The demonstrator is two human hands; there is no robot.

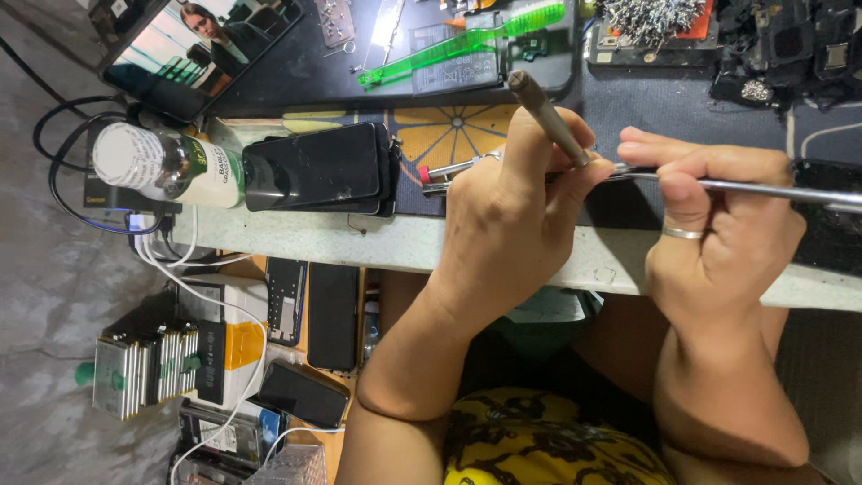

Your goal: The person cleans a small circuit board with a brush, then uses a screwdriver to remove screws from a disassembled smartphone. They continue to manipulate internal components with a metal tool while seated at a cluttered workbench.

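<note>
Along the table's (pixel 395 247) front edge at the far left, a white bottle (pixel 166 166) is lying on its side. Its green and white label is turning away from you, so only part of it is showing. Just beside it, a stack of dark phones (pixel 314 168) is sitting with the screens up. How many are in the stack is hard to tell.

Under that edge, a white and orange box (pixel 233 341) is partly hiding behind white cables (pixel 180 260), and silvery flat packs (pixel 144 364) are standing in a row to its left.

Near the table's far edge, a green see-through toothbrush (pixel 467 40) is lying across a dark panel.

Your left hand (pixel 512 207) is closing its fingers around a grey pen-shaped tool (pixel 548 112), with the butt end pointing up. Its tip is hiding behind your fingers.

Your right hand (pixel 718 224), which is wearing a ring (pixel 682 233), is pinching a thin metal rod (pixel 763 189) that is running off the right side of the view. Both hands are hovering over the front edge, and whatever the tools are meeting is covered by them.

At the right end, a dark flat thing (pixel 826 233) is being cut off.
</note>
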